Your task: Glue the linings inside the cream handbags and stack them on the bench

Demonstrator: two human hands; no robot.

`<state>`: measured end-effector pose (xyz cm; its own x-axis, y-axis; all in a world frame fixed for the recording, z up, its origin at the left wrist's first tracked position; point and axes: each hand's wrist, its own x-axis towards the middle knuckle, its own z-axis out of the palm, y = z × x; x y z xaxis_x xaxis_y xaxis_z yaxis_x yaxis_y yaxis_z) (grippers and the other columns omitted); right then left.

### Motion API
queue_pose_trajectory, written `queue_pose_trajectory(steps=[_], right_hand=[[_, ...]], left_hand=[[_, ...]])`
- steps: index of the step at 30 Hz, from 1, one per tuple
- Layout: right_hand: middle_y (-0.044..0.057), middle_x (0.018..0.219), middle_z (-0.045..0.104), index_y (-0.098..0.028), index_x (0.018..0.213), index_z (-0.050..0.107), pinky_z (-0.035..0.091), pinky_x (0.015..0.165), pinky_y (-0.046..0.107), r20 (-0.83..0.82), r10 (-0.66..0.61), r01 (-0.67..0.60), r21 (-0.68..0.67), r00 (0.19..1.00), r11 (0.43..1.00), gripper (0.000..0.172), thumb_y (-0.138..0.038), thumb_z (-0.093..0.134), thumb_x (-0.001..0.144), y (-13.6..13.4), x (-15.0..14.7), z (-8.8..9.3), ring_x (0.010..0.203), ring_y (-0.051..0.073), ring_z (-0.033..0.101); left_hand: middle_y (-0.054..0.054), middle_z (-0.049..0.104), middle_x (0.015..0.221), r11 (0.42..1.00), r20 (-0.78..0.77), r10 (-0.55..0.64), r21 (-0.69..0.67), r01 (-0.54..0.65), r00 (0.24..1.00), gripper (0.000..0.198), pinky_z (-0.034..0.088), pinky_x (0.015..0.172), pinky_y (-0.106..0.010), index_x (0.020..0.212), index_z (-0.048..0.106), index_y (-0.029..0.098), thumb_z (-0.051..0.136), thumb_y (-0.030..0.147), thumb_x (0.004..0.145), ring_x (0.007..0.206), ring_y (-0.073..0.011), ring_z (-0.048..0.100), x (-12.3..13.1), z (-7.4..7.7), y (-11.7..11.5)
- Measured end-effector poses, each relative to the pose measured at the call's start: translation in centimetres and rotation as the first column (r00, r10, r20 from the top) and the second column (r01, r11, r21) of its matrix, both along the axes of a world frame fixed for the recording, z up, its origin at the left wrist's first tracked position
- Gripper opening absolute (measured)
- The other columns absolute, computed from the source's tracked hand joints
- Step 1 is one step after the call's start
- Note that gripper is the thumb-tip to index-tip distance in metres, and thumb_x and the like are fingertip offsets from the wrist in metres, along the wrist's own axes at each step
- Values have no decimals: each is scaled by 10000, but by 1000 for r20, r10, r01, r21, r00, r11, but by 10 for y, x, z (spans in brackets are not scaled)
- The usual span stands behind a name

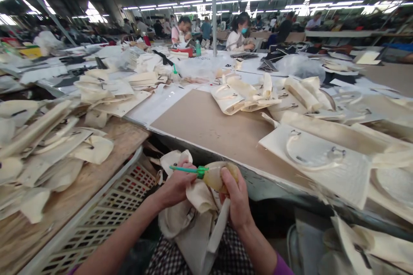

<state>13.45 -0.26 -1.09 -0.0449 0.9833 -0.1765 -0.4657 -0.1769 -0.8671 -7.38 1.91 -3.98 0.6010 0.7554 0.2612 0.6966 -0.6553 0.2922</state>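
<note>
My right hand [237, 200] is wrapped round a yellowish squeeze bottle [214, 175], which lies nearly level with its long green nozzle [187, 169] pointing left. The nozzle passes across the fingers of my left hand [179, 184]. Those fingers are closed on a cream leather bag piece [201, 197], whose panels and strap hang down over my lap. Part of the piece stands up behind my left fingers. The exact grip of the left fingertips is hidden. A checked cloth [164, 255] covers my lap beneath the piece.
A table with a brown board [209, 124] lies ahead, with cream bag pieces [318, 154] piled on its right. More pieces [64, 154] lie on the wooden table at left. A plastic basket [106, 210] stands beside my left arm. Two people [238, 36] work across the table.
</note>
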Motion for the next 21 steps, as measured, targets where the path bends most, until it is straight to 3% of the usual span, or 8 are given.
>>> queue_pose_trajectory(steps=[3, 6, 8, 12, 14, 16, 19, 21], right_hand=[[-56, 659, 510, -218, 906, 630, 302, 414, 232, 7, -14, 14, -7, 1000, 1000, 371, -567, 738, 845, 1, 0, 1, 501, 101, 382], [-62, 609, 482, -220, 872, 613, 276, 398, 247, -2, -35, 35, -20, 999, 999, 407, -605, 736, 824, 4, 4, 3, 469, 105, 353], [-64, 571, 470, -222, 864, 615, 262, 390, 260, -6, -42, 42, -30, 999, 999, 423, -625, 733, 812, 8, 8, 7, 444, 111, 341], [-53, 546, 485, -224, 842, 631, 273, 387, 279, -1, -47, 47, -72, 999, 996, 427, -644, 708, 814, 23, 11, 19, 423, 123, 349], [-48, 555, 495, -226, 821, 627, 287, 387, 279, 3, -47, 47, -93, 999, 995, 426, -644, 712, 808, 29, 9, 22, 427, 124, 359], [-46, 573, 506, -224, 821, 629, 303, 389, 273, 11, -50, 51, -111, 999, 992, 422, -634, 725, 802, 32, 6, 21, 441, 122, 373], [-43, 624, 537, -217, 852, 639, 344, 399, 258, 29, -73, 77, -132, 997, 988, 417, -622, 731, 808, 32, 0, 12, 473, 119, 411], [-40, 675, 562, -216, 877, 638, 393, 426, 249, 31, -101, 104, -131, 994, 986, 418, -616, 738, 807, 30, -4, 5, 516, 124, 460]], left_hand=[[-7, 647, 727, 996, -54, -76, 40, 78, 996, 199, 480, 946, -369, 779, 650, 175, 547, 132, 944, 729, -157, 598, 9, 9, -1], [7, 612, 698, 961, -202, -136, 210, 178, 970, 277, 465, 982, -375, 745, 589, 175, 479, 121, 993, 722, -148, 566, 12, 32, -16], [13, 618, 722, 912, -267, -156, 332, 242, 951, 271, 426, 1077, -400, 792, 598, 174, 460, 130, 1021, 804, -150, 600, 15, 50, -31], [-14, 720, 987, 874, -95, -203, 431, 225, 974, 201, 307, 1247, -356, 1082, 653, 171, 482, 93, 1011, 1151, -124, 609, 29, 72, -57], [-21, 732, 1074, 881, -19, -225, 424, 212, 974, 275, 326, 1248, -314, 1243, 617, 169, 510, 98, 1000, 1182, -102, 605, 37, 72, -65], [-17, 738, 1125, 887, -41, -247, 393, 242, 968, 352, 344, 1240, -299, 1347, 570, 179, 522, 122, 1003, 1189, -98, 609, 43, 66, -68], [-22, 713, 1281, 899, -118, -302, 296, 324, 946, 386, 371, 1215, -273, 1390, 542, 169, 471, 128, 1013, 1204, -109, 611, 49, 53, -65], [-57, 698, 1320, 909, -86, -331, 238, 342, 940, 355, 436, 1158, -278, 1346, 562, 131, 441, 121, 1012, 1179, -134, 634, 50, 46, -62]])
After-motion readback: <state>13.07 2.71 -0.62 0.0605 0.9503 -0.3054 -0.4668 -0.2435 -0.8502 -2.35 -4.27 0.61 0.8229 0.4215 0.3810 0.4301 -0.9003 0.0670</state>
